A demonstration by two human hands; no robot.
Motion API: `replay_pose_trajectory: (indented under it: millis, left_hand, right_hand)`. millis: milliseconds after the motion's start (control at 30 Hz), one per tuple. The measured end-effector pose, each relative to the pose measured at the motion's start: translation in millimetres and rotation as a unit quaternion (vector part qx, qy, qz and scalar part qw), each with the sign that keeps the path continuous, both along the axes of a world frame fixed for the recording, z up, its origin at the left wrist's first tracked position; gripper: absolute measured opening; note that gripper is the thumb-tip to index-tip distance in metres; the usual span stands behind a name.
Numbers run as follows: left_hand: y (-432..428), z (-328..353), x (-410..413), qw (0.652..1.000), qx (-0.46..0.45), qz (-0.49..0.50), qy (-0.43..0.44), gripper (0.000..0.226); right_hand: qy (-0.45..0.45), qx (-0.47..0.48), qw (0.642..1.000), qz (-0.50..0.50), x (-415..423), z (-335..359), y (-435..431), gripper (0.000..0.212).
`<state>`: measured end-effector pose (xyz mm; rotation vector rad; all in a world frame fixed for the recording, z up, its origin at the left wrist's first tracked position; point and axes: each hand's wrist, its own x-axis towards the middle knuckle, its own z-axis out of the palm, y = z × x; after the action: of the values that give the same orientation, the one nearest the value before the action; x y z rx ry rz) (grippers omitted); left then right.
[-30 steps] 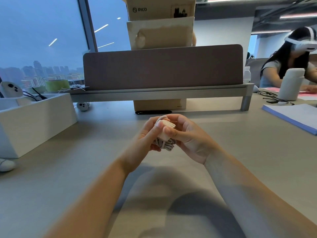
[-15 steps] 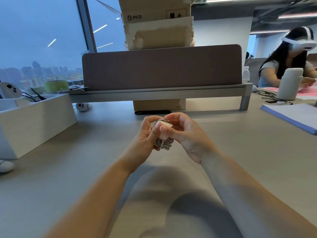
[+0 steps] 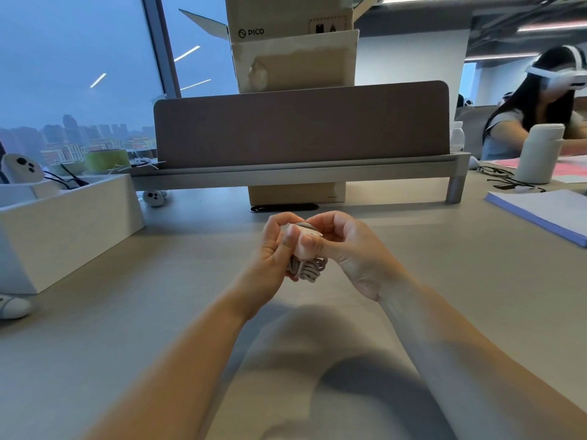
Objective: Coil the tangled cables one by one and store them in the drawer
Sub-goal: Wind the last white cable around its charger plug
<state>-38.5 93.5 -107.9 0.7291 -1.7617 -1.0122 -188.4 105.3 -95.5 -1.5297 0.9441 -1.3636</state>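
Cable (image 3: 306, 268), white and wound into a small bundle, is held above the desk (image 3: 133, 312) between both hands, with its loops showing below the fingers. The bundle is gripped from the left by the left hand (image 3: 270, 252), thumb pressed on its top, and from the right by the right hand (image 3: 346, 249), whose thumb and fingertips are pinched on the upper end. A white box (image 3: 63, 223) is seen well apart at the far left, and a cardboard box (image 3: 295, 55) behind the divider (image 3: 301, 122).

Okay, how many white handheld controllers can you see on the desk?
3. One controller stands in the white box far left, one lies under the shelf, and one lies at the left edge, partly cut off. Others may be hidden.
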Motion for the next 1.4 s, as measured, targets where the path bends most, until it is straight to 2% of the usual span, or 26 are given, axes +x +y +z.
replay_pose_trajectory:
  millis: [100,233,333,433,500,567,700,1000,1200,1400]
  left_hand:
    - [-2.4,-1.0,0.3,1.0,-0.006,0.012,0.014,0.029]
    - [-3.1,-0.6,1.0,1.0,-0.003,0.02,0.014,0.016]
    - [-1.2,0.5,2.2,1.0,0.003,0.02,0.008,0.016]
    - [-0.5,1.1,4.1,0.999,0.03,0.0,0.01,0.022]
    - [-0.2,1.5,6.2,0.997,0.056,-0.04,0.02,0.034]
    - [0.2,1.8,7.1,0.996,0.067,-0.062,0.025,0.041]
    - [-1.2,1.1,6.3,0.995,0.067,-0.063,0.033,0.041]
    - [-2.1,2.9,12.9,0.997,0.056,-0.048,0.027,0.038]
    - [-6.1,1.6,14.8,0.987,0.121,-0.078,0.068,0.036]
    - [-6.0,1.9,13.9,0.97,0.184,-0.092,0.133,0.024]
  right_hand:
    - [-0.002,0.006,1.0,0.013,-3.5,-0.3,-1.3,0.047]
    - [0.047,-0.008,0.999,-0.009,-1.1,-0.8,-2.1,0.038]
    - [0.054,-0.023,0.998,-0.015,0.2,-0.7,-1.1,0.034]
    - [0.053,-0.046,0.997,-0.025,1.1,-0.3,-0.1,0.03]
    - [0.048,-0.052,0.997,-0.028,0.3,0.2,-0.1,0.028]
    - [0.039,-0.048,0.998,-0.026,-1.9,1.2,0.1,0.03]
    - [0.031,-0.044,0.998,-0.021,-5.1,2.3,0.7,0.04]
    - [0.052,-0.031,0.998,0.002,-9.2,1.0,-2.6,0.032]
    - [0.1,-0.057,0.993,0.001,-10.0,0.2,-3.1,0.036]
    - [0.124,-0.093,0.988,-0.012,-10.8,0.1,-2.7,0.031]
